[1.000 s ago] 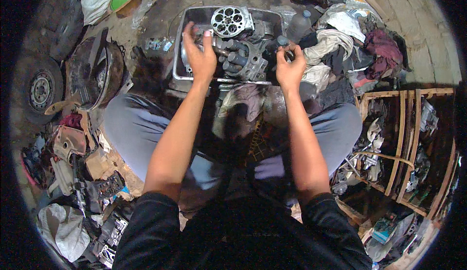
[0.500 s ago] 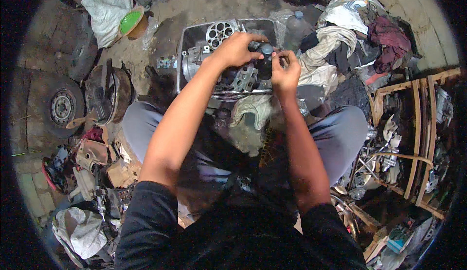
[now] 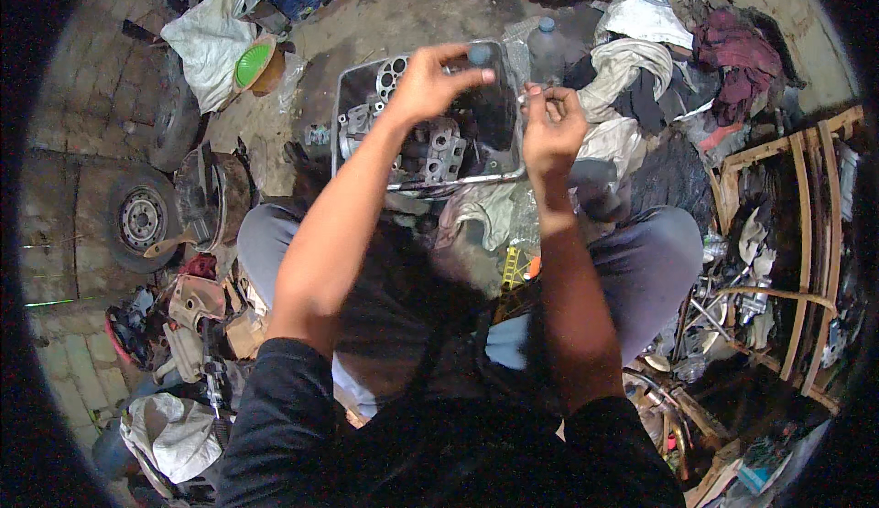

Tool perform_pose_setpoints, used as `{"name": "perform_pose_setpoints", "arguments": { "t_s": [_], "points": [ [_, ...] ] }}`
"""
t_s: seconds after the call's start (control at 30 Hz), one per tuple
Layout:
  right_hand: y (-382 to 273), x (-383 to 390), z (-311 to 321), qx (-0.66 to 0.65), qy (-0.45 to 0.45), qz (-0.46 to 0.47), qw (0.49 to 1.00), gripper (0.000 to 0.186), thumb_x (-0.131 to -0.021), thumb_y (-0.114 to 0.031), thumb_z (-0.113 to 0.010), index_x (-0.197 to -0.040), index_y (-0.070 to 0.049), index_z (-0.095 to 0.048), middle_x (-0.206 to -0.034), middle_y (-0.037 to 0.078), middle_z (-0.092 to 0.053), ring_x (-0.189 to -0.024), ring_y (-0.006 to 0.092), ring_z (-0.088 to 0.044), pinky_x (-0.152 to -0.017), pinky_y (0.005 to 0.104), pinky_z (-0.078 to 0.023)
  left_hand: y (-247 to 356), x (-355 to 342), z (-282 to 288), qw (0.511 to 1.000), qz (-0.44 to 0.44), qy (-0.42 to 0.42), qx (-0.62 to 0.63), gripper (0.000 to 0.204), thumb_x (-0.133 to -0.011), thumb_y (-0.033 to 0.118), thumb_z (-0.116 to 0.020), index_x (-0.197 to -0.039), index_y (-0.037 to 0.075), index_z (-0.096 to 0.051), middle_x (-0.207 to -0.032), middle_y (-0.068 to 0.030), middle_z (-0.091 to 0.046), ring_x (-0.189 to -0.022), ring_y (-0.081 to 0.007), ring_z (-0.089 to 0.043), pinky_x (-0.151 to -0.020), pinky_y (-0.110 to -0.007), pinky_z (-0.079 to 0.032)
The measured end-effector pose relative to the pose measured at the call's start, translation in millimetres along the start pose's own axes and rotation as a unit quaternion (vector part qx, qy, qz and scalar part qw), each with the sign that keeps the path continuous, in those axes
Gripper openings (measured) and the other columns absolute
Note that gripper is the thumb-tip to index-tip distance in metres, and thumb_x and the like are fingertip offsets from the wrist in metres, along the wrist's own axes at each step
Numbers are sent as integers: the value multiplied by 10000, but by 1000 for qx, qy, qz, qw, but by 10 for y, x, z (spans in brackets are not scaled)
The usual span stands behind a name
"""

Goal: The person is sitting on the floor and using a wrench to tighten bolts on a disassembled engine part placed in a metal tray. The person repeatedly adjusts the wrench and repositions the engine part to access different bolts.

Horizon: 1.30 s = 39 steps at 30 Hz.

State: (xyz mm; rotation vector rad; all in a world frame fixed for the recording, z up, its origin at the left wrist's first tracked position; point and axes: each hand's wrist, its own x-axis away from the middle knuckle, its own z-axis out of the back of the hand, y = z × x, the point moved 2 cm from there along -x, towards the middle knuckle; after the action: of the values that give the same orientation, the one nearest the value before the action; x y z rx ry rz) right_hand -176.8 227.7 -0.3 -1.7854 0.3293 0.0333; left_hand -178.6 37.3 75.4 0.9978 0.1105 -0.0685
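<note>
My left hand [image 3: 428, 85] is over the grey basin [image 3: 339, 109], its thumb and index finger closed around the neck of a dark bottle with a blue cap [image 3: 478, 54]. Most of that bottle's body is lost against the dark basin. Just beyond the basin's right rim, my right hand [image 3: 555, 126] pinches something small and pale between thumb and fingertips, too small to name. Inside the basin lie a round metal wheel with holes [image 3: 392, 76] and a metal engine part with openings [image 3: 445, 151], below my left hand.
A second blue-capped bottle [image 3: 547, 41] stands behind my right hand. Rags [image 3: 632, 73] are heaped to the right, beside a wooden frame [image 3: 806, 233]. On the left are a wheel with a tyre [image 3: 142, 217], a brush [image 3: 179, 240] and a green dish [image 3: 253, 66].
My left hand and the blue-capped bottle have shifted left and away from me. My right hand has drawn apart from the bottle, to the right. The view has shifted slightly.
</note>
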Motion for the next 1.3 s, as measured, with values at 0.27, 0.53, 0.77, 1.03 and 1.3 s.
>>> {"name": "perform_pose_setpoints", "arguments": {
  "t_s": [0.27, 0.53, 0.77, 1.03, 1.3],
  "points": [
    [-484, -4, 36, -87, 7, 5, 996, 140, -1014, -65, -663, -1025, 26, -558, -964, 174, -729, -770, 189, -717, -682, 296, -605, 771, 170, 761, 899, -100, 256, 341, 342, -1079, 356, -577, -1328, 122, -553, -1103, -72, -665, -982, -169, -657, -720, -310, -532],
    [-651, -38, 317, -70, 65, -3, 995, 116, -1008, -71, -665, -1022, 12, -584, -818, 84, -655, -729, 148, -660, -653, 289, -521, 682, 1156, 280, 966, -1, 250, 65, 346, -1072, 264, -553, -1327, 31, -571, -1198, -69, -627, -1104, -158, -573, -1005, -321, -450],
    [-790, 57, 556, -28, 53, 15, 998, 113, -1000, -58, -668, -1010, 32, -600, -796, 84, -650, -704, 138, -646, -646, 278, -514, 120, 1980, -522, 834, 402, 72, 371, 320, -1078, 330, -584, -1146, 27, -658, -867, -45, -699, -694, -143, -665, -638, -302, -556],
    [-778, 20, 773, 17, 75, -12, 997, 122, -994, -64, -668, -994, 42, -608, -762, 93, -656, -662, 145, -652, -621, 286, -513, 40, 1847, -929, 727, 435, 49, 529, 463, -1048, 488, -559, -1118, 48, -683, -842, -72, -702, -678, -190, -689, -622, -350, -588],
    [-741, 4, 781, 35, 84, -22, 996, 157, -997, -109, -665, -981, 39, -619, -769, 84, -658, -663, 148, -645, -627, 286, -519, -68, 1769, -973, 638, 413, 48, 648, 429, -1051, 487, -549, -1073, 74, -662, -815, -91, -692, -671, -227, -700, -619, -398, -619]
  ]
}}
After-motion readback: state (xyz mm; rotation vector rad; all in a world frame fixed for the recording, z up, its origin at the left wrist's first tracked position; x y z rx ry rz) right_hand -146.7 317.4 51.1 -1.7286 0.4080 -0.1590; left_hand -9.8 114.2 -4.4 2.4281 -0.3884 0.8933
